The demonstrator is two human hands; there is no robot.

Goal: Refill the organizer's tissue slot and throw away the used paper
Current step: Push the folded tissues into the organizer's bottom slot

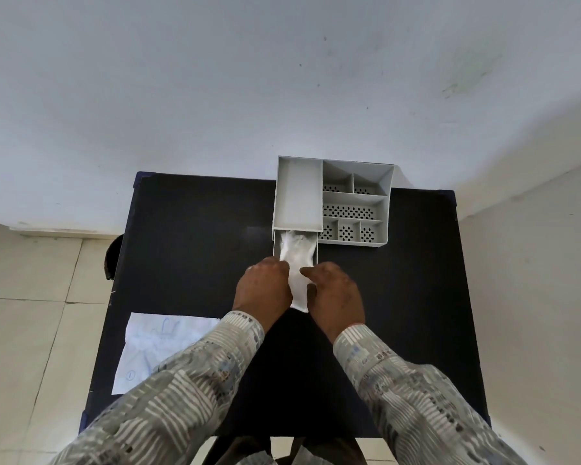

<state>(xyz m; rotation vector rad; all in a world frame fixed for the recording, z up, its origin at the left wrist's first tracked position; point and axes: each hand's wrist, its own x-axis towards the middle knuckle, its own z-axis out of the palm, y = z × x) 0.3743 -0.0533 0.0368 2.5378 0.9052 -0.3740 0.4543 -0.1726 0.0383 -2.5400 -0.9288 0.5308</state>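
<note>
A grey plastic organizer (332, 193) stands at the far edge of the black table (188, 250). Its slide-out tissue drawer (277, 245) is pulled toward me at the organizer's front left. A white pack of tissues (297, 263) lies partly in the drawer, its near end sticking out over the table. My left hand (262, 290) grips the pack's left side and my right hand (336, 293) grips its right side. A crumpled, flattened sheet of used paper (158, 344) with blue pen marks lies at the table's near left, partly under my left sleeve.
The organizer's right half holds several perforated compartments (348, 211), with nothing seen in them. A white wall rises just behind the table. Tiled floor (31, 297) shows on the left, and a dark round object (113, 256) sits by the table's left edge.
</note>
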